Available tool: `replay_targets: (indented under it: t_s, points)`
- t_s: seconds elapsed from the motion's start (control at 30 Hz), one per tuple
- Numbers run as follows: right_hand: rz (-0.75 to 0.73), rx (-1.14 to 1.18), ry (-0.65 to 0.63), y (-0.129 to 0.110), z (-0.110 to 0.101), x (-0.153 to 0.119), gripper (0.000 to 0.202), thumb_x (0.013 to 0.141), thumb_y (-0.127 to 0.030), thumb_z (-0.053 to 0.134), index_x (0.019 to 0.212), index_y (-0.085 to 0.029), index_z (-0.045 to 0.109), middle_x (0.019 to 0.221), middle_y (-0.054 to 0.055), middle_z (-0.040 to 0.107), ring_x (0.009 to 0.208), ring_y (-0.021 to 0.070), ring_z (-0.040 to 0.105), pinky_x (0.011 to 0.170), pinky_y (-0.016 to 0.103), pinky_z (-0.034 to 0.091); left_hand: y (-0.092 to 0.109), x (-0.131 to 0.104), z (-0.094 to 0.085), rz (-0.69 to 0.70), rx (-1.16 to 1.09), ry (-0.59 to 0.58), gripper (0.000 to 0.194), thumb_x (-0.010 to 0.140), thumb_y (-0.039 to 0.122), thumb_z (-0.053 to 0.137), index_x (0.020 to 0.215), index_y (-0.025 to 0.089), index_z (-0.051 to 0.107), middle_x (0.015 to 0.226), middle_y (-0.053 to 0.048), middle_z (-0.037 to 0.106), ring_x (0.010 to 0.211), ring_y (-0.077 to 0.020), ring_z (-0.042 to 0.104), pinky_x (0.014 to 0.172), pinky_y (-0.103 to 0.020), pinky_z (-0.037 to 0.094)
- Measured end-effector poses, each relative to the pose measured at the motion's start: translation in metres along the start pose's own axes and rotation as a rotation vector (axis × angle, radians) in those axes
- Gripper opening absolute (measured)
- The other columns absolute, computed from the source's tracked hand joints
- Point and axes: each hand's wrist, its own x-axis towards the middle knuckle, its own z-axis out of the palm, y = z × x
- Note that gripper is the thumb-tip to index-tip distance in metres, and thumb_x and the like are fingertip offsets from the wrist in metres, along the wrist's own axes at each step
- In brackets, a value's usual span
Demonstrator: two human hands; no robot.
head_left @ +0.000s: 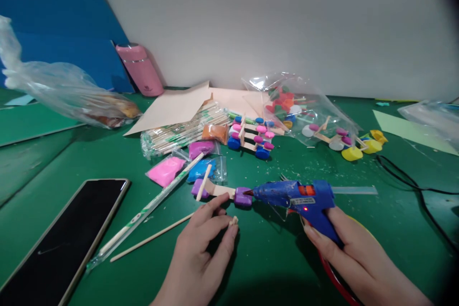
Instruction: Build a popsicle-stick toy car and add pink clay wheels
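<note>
My right hand (344, 244) is wrapped round the handle of a blue glue gun (287, 195), which has a small red light lit. The gun's nozzle points left and meets the purple block (243, 197) at the right end of a small wooden piece (221, 191). Another purple block (199, 188) is at its left end, with a short stick (204, 182) leaning up there. My left hand (211, 239) pinches a small pale bit (234, 221) between thumb and a finger, while its index finger reaches to the wooden piece.
A phone (68, 239) lies at the left, beside a wrapped stick (143, 213) and a bare stick (152, 238). Coloured clay packets (167, 170), bundled sticks (182, 129) and small wheeled models (251, 136) lie behind. A black cable (419, 191) runs at right.
</note>
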Motion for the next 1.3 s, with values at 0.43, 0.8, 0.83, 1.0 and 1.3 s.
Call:
replay_targets:
  t_s: [0.43,0.8,0.83,1.0,1.3]
  points:
    - [-0.06,-0.025,0.036,0.01,-0.003,-0.006,0.031,0.085,-0.039,0.04,0.108,-0.02,0.051,0.088,0.005,0.066,0.075,0.0172,0.064,0.064,0.021,0.054,-0.001,-0.002,0.0,0.001,0.007,0.008,0.012,0.076,0.016,0.054,0.077,0.02,0.066,0.108,-0.009,0.063,0.09,-0.0185,0.063,0.075,-0.026,0.052]
    - [-0.089,-0.056,0.124,-0.001,0.003,-0.002,0.028,0.084,-0.041,0.041,0.097,-0.022,0.055,0.074,0.003,0.067,0.059,0.0152,0.063,0.05,0.019,0.053,0.0,-0.001,0.001,0.013,0.01,0.023,0.011,0.076,0.017,0.055,0.075,0.021,0.065,0.108,-0.008,0.064,0.091,-0.0184,0.063,0.075,-0.026,0.052]
    - [-0.087,-0.056,0.122,-0.002,0.004,-0.002,0.028,0.084,-0.042,0.041,0.097,-0.022,0.055,0.074,0.003,0.067,0.059,0.0154,0.063,0.05,0.019,0.053,0.0,-0.002,0.001,0.015,0.011,0.02,0.011,0.076,0.017,0.055,0.075,0.021,0.065,0.107,-0.008,0.064,0.09,-0.0184,0.063,0.075,-0.026,0.053]
    - [-0.089,-0.044,0.128,-0.002,0.002,-0.002,0.027,0.084,-0.042,0.041,0.094,-0.022,0.057,0.075,0.003,0.068,0.06,0.0155,0.063,0.051,0.02,0.053,0.0,-0.002,0.0,0.017,0.009,0.019,0.011,0.076,0.017,0.055,0.076,0.02,0.066,0.107,-0.008,0.064,0.091,-0.0181,0.063,0.075,-0.025,0.052]
    - [-0.101,-0.03,0.068,0.013,0.0,-0.009,0.033,0.085,-0.038,0.042,0.112,-0.022,0.05,0.094,0.005,0.067,0.078,0.0164,0.065,0.067,0.02,0.054,-0.002,-0.001,0.001,0.014,0.009,0.033,0.012,0.075,0.017,0.055,0.076,0.021,0.066,0.107,-0.008,0.065,0.09,-0.0174,0.063,0.075,-0.024,0.053]
